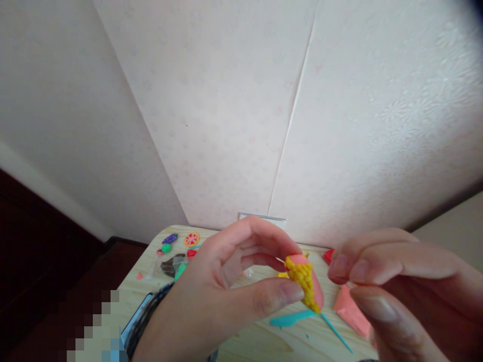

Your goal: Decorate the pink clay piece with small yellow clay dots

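My left hand (222,296) pinches a small clay model (306,282) between thumb and fingers; it is a pink cone partly covered with rows of tiny yellow beads. My right hand (400,281) hovers just to the right of it, fingers curled and pinched together, thumb and fingertips close to the model. Whether a bead sits between those fingertips is too small to tell. Both hands are held above a light wooden table (264,342).
On the table lie a teal clay tool (302,318), pink clay pieces (350,309), a red piece (329,255), and small clay fruits (191,239) beside a plastic bag with dark clay (171,265). A phone edge (138,317) sits front left. White walls rise behind.
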Available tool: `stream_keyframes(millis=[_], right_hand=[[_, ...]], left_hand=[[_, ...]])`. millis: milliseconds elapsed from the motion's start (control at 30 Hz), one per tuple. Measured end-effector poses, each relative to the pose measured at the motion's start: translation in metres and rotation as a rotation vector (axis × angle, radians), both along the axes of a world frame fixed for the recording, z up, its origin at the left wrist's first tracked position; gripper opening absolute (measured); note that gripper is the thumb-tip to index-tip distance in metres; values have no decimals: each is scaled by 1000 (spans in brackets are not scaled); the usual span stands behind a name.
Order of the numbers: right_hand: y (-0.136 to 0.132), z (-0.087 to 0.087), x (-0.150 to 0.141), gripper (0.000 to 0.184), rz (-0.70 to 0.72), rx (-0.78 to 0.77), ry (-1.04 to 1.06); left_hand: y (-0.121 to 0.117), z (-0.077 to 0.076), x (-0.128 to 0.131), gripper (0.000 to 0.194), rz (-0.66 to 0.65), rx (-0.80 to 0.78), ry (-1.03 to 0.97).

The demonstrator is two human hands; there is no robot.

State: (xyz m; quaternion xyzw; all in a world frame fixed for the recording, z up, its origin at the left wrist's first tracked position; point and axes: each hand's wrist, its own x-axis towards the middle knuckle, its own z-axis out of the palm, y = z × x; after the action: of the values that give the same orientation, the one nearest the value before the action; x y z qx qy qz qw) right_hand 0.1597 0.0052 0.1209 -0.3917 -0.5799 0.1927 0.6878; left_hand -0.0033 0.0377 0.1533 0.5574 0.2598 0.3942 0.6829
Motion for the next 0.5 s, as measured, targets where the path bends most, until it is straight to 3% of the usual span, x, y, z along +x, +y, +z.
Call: stream_keyframes(millis=[167,333,500], right_hand=[[1,8,6,19,-68,20,-212],[2,7,-1,37,-132,41,-96],[0,7,1,25,-64,2,-173]], left_hand=[[1,0,1,14,3,-8,-35],[0,-1,2,15,25,-29,-21],[-2,-2,3,16,54,-29,-16]])
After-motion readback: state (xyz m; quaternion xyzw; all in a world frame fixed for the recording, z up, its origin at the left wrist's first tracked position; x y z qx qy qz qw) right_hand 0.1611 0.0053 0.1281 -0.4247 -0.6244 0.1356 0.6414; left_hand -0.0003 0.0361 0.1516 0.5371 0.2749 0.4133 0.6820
